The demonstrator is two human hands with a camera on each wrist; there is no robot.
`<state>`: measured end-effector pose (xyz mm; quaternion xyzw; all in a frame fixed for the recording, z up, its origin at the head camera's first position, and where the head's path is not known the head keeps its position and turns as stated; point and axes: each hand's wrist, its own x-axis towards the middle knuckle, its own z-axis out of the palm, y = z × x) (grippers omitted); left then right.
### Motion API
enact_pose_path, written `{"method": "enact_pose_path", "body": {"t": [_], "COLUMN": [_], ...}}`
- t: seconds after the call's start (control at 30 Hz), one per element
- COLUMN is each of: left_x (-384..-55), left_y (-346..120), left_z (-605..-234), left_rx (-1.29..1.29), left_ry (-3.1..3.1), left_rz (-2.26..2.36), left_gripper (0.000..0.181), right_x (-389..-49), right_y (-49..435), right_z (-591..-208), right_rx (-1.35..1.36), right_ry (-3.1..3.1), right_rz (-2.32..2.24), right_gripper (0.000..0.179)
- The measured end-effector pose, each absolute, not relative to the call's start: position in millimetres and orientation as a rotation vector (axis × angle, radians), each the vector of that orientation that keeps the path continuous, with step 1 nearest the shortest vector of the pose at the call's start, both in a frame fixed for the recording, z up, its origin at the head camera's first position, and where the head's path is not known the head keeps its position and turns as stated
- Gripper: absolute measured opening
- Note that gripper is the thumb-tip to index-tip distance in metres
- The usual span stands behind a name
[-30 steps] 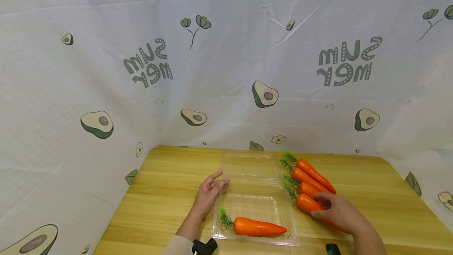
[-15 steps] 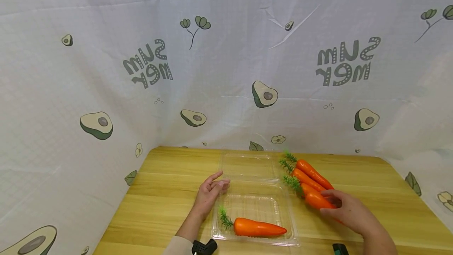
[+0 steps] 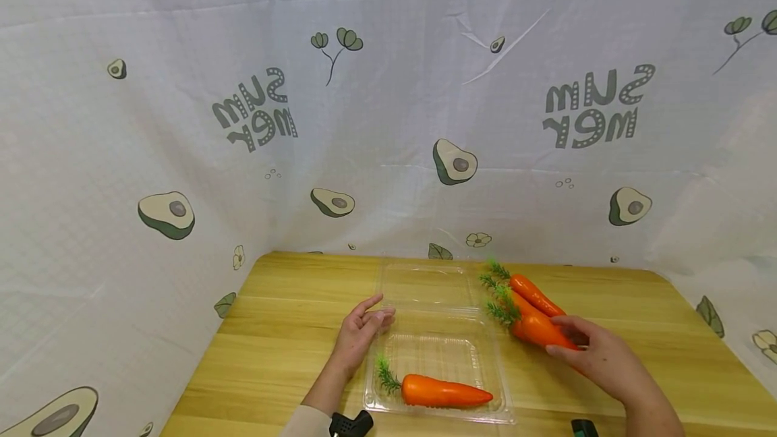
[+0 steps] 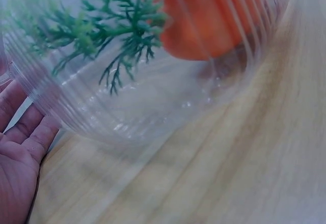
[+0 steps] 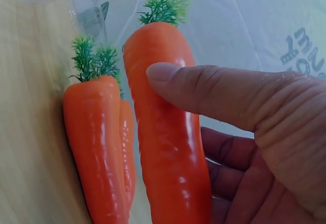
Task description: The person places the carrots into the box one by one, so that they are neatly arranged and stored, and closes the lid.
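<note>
An orange carrot (image 3: 540, 330) with a green top is in my right hand (image 3: 607, 359). In the right wrist view my thumb (image 5: 204, 89) lies over the carrot (image 5: 170, 183), with the fingers curled behind it. My left hand (image 3: 357, 334) is at the left side of a clear plastic clamshell box (image 3: 425, 355), its fingers relaxed near the wall. One carrot (image 3: 446, 391) lies crosswise in the box's front part, leafy end to the left. In the left wrist view that carrot (image 4: 204, 25) shows through the ribbed wall, with my left hand (image 4: 20, 152) beside it.
Other carrots (image 3: 534, 292) lie on the wooden table (image 3: 631, 309) right of the box, partly behind the held one. The box's lid (image 3: 425, 285) is folded back toward the patterned cloth (image 3: 388, 106) that hangs behind the table.
My right hand has taken hold of the nearest carrot and shifted it up and back over the neighbouring carrots. My left hand and the box have not moved.
</note>
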<state>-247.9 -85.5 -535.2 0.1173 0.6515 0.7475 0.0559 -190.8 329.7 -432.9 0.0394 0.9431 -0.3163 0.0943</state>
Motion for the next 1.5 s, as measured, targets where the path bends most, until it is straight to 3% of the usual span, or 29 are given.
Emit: {"method": "enact_pose_path", "body": {"t": [0.37, 0.93, 1.5], "left_x": [-247.8, -250.8, -250.4], "left_y": [-85.2, -85.3, -86.3], "left_z": [-535.0, -537.3, -537.0], "left_rx": [0.349, 0.361, 0.372], "left_ry": [1.984, 1.983, 1.971], "left_rz": [2.259, 2.261, 2.265], "left_gripper": [0.054, 0.054, 0.056], "right_x": [-186.7, -184.5, -191.7], "right_y": [308.8, 256.1, 214.9], "right_z": [-420.6, -406.1, -418.7], "right_rx": [0.092, -0.258, -0.595], "right_ry": [2.877, 2.798, 2.71], "right_rz": [-0.95, -1.164, -1.137], "right_gripper": [0.079, 0.053, 0.046]}}
